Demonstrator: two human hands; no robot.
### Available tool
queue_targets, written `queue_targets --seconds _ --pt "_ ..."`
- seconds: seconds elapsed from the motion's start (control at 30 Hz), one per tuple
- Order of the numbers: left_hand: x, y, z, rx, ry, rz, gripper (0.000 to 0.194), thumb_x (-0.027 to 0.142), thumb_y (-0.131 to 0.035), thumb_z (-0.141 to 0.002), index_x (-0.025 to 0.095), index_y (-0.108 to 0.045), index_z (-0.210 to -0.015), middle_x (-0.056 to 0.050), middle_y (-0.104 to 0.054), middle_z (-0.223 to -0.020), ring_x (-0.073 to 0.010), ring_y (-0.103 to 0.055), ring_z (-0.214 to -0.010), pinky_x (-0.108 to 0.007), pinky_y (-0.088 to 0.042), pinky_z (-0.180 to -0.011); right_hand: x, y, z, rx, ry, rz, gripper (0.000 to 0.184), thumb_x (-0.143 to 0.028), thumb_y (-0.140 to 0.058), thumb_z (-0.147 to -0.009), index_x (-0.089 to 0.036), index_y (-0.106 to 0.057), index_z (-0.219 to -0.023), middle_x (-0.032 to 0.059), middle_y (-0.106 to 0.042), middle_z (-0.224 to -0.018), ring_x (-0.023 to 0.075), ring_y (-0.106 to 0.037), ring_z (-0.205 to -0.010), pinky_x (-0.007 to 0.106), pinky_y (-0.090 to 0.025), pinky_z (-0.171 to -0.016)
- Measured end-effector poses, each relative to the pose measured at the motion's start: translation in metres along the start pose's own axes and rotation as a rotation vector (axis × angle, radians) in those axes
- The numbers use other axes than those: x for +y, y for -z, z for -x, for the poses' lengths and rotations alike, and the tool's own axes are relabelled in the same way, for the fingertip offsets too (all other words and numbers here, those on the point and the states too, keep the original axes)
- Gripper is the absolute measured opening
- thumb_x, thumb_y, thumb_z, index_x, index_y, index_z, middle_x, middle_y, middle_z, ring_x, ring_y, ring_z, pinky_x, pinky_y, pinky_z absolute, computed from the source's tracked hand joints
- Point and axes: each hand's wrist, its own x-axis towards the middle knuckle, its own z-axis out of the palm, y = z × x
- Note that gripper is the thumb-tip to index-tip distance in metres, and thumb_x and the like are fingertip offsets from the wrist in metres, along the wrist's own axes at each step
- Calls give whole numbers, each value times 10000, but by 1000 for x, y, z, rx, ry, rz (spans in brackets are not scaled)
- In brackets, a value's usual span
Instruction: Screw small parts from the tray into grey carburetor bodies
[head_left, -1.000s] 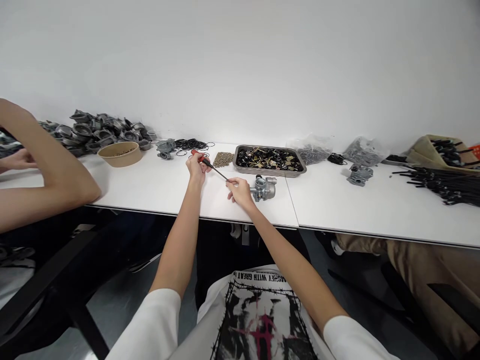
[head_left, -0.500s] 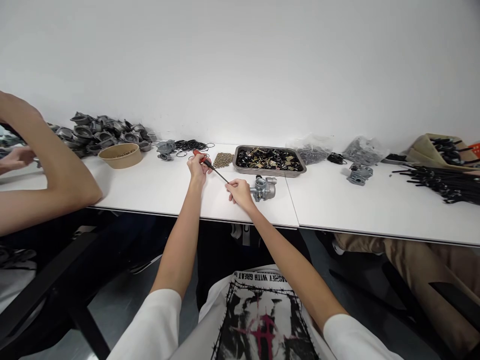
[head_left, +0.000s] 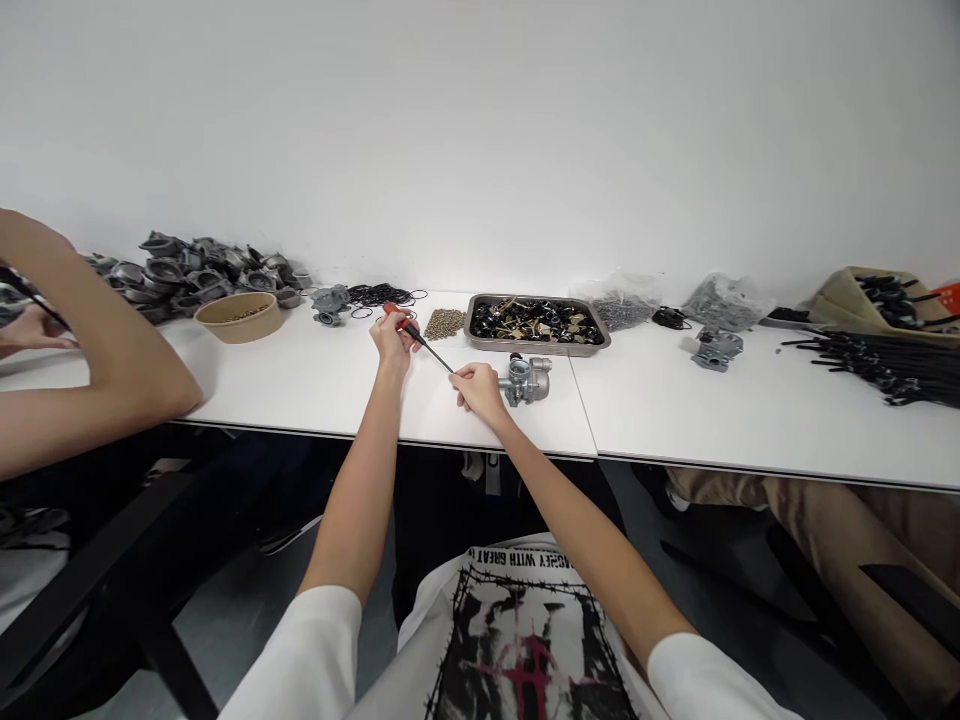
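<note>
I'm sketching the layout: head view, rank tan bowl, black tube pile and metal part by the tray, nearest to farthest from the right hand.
1. Metal part, just right of the right hand.
2. Tan bowl, left.
3. Black tube pile, far right.

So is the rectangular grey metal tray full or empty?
Full, or nearly so: small black and brass-coloured parts spread from wall to wall across the rectangular grey metal tray, hiding its floor.

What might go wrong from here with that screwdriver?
The screwdriver could slip: the left hand grips its handle, and its far end meets the right hand's fingers, which might get poked. The right hand could also nudge the metal part beside it. Loose brass-coloured pieces near the left hand might scatter if bumped.
</note>
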Motion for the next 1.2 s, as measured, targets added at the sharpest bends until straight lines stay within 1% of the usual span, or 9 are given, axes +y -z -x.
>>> queue_targets --seconds 0.13,0.3,0.47,0.77,1.0,1.2 --pt "0 1 -1 2 -1 4 157 265 -597 -672 137 -600 -762 -12 -594 -538 -42 -245 -281 -218 -202 -325 1 -1 0 -2 4 14 149 -142 -628 -810 -159 -612 -663 -56 -538 -387 75 -440 -298 174 -352 -338" --pt "-1 0 1 -63 -1 -30 175 237 -609 -616 131 -615 -756 -24 -617 -542 -45 -250 -276 -222 -231 -307 1 -1 0 -6 6 24 157 -151 -651 -803 -165 -602 -654 -59 -536 -384 74 -445 -308 168 -345 -341" --pt "-1 0 3 -100 4 -52 193 244 -618 -611 125 -627 -762 -31 -621 -548 -47 -258 -275 -225 -240 -302 -1 0 2 -9 -3 40 164 -143 -647 -802 -166 -599 -647 -53 -546 -390 71 -430 -306 169 -344 -347" --pt "1 -1 6 -101 -9 -68 170 223 -620 -627 128 -631 -768 -22 -609 -544 -43 -260 -271 -216 -224 -305 -4 0 5 1 8 64 187 -130 -653 -786 -173 -583 -618 -62 -504 -363 80 -442 -326 175 -350 -371" --pt "2 0 5 -78 -33 -56 177 234 -613 -631 133 -625 -775 -14 -606 -533 -36 -233 -280 -215 -237 -309 -3 0 4 -2 24 75 200 -197 -670 -812 -174 -597 -628 -61 -505 -368 85 -433 -325 187 -360 -381" --pt "2 0 5 -96 -39 -59 178 244 -617 -622 133 -627 -761 -25 -613 -526 -48 -244 -274 -226 -234 -296 -1 0 4 2 30 91 201 -205 -675 -812 -176 -596 -629 -62 -507 -372 87 -432 -325 192 -361 -392"
